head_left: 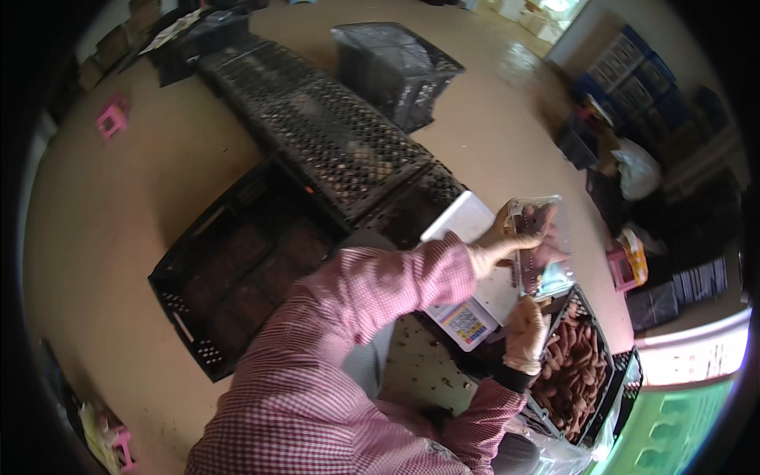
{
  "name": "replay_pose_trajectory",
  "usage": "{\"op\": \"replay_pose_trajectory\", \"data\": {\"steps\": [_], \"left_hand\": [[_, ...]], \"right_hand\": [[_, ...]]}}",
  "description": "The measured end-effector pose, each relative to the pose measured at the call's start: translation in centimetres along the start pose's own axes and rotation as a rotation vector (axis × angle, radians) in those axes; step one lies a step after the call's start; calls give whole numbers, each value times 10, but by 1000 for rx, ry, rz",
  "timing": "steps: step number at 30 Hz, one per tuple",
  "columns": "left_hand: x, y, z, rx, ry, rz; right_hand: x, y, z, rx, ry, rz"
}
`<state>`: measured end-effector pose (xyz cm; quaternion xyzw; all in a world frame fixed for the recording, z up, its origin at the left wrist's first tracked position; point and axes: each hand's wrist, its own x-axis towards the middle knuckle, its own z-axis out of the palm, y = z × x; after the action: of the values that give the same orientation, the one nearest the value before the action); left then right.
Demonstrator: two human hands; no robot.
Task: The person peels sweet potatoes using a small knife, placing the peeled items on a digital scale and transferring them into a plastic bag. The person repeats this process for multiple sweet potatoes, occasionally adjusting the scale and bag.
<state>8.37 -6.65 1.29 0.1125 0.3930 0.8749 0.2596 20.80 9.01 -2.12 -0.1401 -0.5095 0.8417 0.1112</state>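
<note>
A clear plastic box (559, 273) with reddish-brown, elongated pieces (546, 252) in it is held up over the right side of a white digital scale (461, 218). My gloved left hand (507, 241) grips the box from its left side, thumb and fingers across it. Below, my gloved right hand (524, 336) is closed, its fingertips at the box's near edge; the curled fingers partly hide what they touch. The scale's keypad (467, 323) shows beneath my left forearm. Beside my right hand, a black crate (606, 348) is filled with more of the same pieces (571, 372).
At my left lies a large black crate (180, 310) with dark packs inside. Perforated black crates (317, 131) run away from me, with a black bin (388, 67) beyond. A pink stool (625, 269) stands right; another pink stool (113, 117) is far left. Clear plastic bags (554, 451) lie near my knee.
</note>
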Motion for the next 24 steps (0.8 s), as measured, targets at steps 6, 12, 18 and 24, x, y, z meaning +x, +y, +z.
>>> {"op": "replay_pose_trajectory", "data": {"steps": [6, 12, 18, 24], "left_hand": [[-14, 49, -13, -268, -100, 502], [-115, 102, -139, 83, 255, 801], [-222, 44, -364, 41, 640, 598], [-254, 5, -524, 725, 1883, 60]], "right_hand": [[-19, -20, 82, -336, -110, -202], [-48, 7, 35, -539, -48, 38], [-90, 43, -48, -658, 219, 320], [-98, 73, -53, -846, 233, 423]]}}
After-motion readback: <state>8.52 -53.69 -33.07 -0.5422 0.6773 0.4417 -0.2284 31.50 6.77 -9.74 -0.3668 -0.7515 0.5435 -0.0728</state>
